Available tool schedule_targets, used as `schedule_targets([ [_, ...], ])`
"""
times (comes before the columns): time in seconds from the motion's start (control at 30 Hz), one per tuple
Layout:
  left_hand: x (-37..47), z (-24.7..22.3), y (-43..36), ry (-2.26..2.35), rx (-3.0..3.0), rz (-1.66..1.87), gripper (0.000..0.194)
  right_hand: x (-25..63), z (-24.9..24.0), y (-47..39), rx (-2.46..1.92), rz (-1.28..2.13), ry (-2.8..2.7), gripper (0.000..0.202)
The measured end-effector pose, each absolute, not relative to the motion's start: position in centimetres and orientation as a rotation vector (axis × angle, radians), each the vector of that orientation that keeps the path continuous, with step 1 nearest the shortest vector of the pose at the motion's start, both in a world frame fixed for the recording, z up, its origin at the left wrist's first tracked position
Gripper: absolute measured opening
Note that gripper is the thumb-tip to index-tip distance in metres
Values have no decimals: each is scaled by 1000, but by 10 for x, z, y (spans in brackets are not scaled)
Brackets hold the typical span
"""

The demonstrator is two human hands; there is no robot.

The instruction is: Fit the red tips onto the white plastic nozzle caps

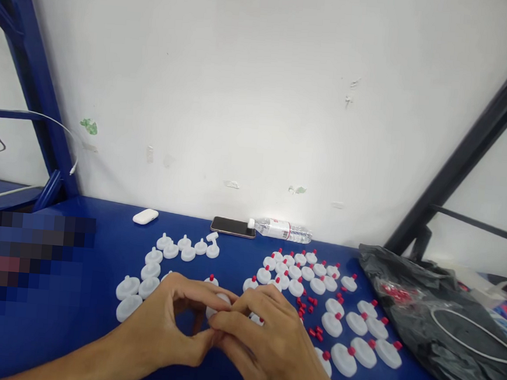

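My left hand curls its thumb and fingers round a white plastic nozzle cap, mostly covered by the fingers. Against that cap my right hand is pinched closed; whatever lies between its fingertips is hidden. To the right stand several white nozzle caps with red tips, in loose rows. Small loose red tips are scattered among them. On the left are several white nozzle caps without red tips. One red-tipped cap sits just beyond my hands.
Along the wall on the blue table lie a white case, a phone and a plastic water bottle. A black plastic bag with a white cable covers the right side. Metal posts flank the table.
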State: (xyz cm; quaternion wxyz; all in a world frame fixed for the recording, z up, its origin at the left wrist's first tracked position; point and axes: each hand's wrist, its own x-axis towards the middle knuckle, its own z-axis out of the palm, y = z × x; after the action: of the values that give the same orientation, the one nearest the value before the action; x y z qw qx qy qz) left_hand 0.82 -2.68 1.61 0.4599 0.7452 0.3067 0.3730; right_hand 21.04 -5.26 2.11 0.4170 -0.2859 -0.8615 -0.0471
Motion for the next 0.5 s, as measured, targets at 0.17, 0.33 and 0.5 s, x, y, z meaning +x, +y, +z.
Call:
schedule_targets([
  [0.17,0,14,-37,987,2016,1001,38,219,29,-53,-734,-180,-2105,13],
  [0.33,-2,8,-27,1137,2508,1076,31,251,43,-49,-962,-183,-1952,7],
  [0.5,-7,-7,-3,1510,2927,1002,29,305,42,-35,-1403,-111,-1932,20],
])
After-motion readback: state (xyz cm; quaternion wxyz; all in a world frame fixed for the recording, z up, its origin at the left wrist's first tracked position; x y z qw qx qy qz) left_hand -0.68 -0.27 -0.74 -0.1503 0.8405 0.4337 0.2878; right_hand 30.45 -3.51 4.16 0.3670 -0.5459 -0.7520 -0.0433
